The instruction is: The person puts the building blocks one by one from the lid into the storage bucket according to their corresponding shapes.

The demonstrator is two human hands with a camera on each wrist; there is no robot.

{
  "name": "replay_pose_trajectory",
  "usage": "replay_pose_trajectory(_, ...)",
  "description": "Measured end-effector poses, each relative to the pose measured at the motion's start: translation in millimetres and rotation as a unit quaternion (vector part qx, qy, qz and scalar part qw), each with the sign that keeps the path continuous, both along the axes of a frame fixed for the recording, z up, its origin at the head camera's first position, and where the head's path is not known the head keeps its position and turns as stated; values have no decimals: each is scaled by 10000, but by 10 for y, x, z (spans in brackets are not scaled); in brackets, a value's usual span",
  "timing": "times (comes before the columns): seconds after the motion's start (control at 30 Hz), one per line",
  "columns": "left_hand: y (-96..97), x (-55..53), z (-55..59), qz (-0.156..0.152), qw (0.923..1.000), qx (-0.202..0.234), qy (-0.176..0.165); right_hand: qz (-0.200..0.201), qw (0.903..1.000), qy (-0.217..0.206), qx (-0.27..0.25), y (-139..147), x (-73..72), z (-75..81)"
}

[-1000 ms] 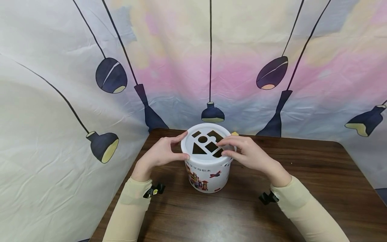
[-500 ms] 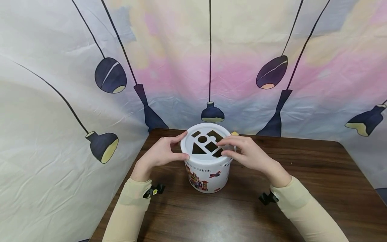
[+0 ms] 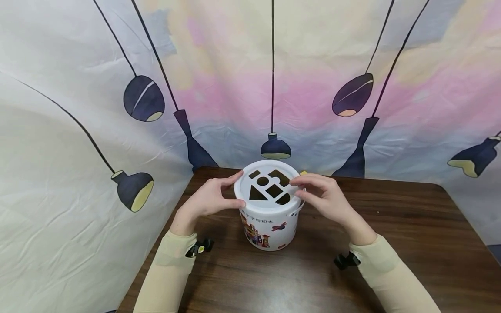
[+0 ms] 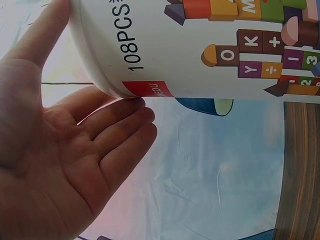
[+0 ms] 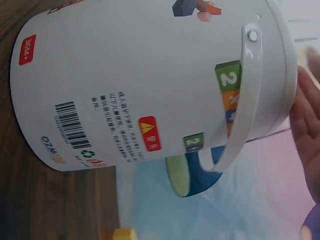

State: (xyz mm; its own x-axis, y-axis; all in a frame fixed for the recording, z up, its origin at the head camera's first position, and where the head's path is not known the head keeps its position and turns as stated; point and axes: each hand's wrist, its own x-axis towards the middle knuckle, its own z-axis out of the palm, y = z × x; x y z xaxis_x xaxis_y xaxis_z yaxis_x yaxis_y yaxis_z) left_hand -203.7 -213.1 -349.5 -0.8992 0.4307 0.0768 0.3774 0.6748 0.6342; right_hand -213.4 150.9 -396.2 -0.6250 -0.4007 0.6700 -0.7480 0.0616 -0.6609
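A white bucket (image 3: 270, 228) with printed toy-block pictures stands upright on the table. Its white lid (image 3: 245, 184) is on, with several dark shaped cutouts. My left hand (image 3: 207, 196) braces the lid's left rim, thumb at the near side and index finger at the far side. In the left wrist view the other fingers (image 4: 122, 145) are fairly straight, beneath the rim. At the lid's right edge is my right hand (image 3: 328, 198), thumb and fingers loosely bent; nothing is visible in it. Whether its fingertips touch the rim I cannot tell. A white handle (image 5: 250, 95) hangs at the bucket's side.
Behind the bucket a small yellow block (image 5: 125, 234) sits on the brown wooden table (image 3: 399, 226), mostly hidden in the head view. A fabric backdrop (image 3: 235, 87) with printed hanging lamps closes off the back and left of the table.
My right hand has shifted a little to the right, from over the lid's cutouts to its right edge. My left hand and the bucket have stayed in place.
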Motion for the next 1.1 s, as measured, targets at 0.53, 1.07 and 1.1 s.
replay_pose_trajectory(0.53,-31,1,-36,39,10000,7,11,-1476,9690,-1829,-765,363,-535,-736)
replay_pose_trajectory(1.07,-22,-18,-41,35,10000,-43,20,-2496,9245,-2869,269,264,-1117,-1257)
replay_pose_trajectory(1.1,-20,-18,-39,37,10000,-51,24,-2545,9235,-2850,329,249,-1135,-1271)
